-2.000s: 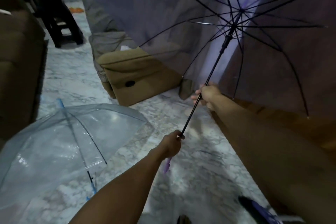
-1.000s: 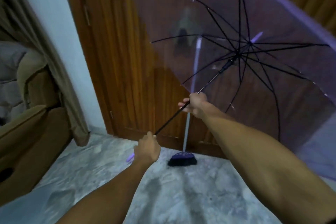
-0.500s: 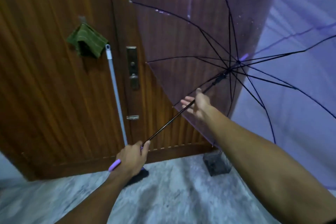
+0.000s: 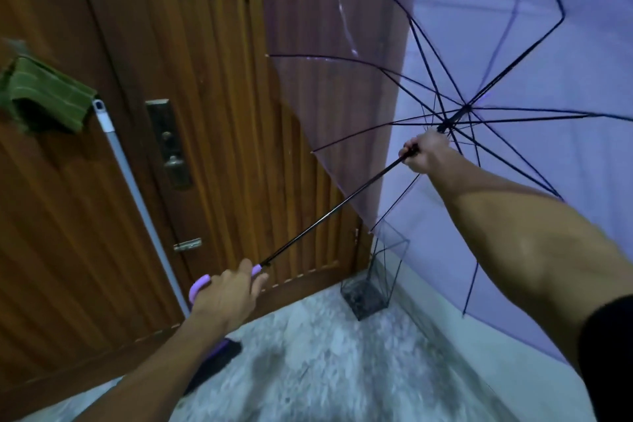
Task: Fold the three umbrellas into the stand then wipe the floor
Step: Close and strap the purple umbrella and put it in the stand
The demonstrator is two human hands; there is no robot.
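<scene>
We are holding an open purple umbrella [image 4: 462, 44] out in front of a wooden door [image 4: 222, 79], its canopy filling the upper right. Our left hand [image 4: 227, 296] is gripping the lilac curved handle [image 4: 200, 286] near us, fingers wrapped around it, probably to steady the shaft. Our right hand [image 4: 426, 154] is curled around the black shaft [image 4: 342, 205] just below the hub of ribs, likely placed there to pull the slider down and collapse the canopy. The wire umbrella stand [image 4: 373, 279] is sitting on the marble floor [image 4: 325, 370] in the far corner by the door, just beneath the canopy's edge. A mop pole [image 4: 137, 195] is leaning against the door at left, under a green cloth [image 4: 44, 98]. Compared with half a second ago, our right hand is gripping higher up the shaft, closed rather than spread, and the stand is showing more clearly.
</scene>
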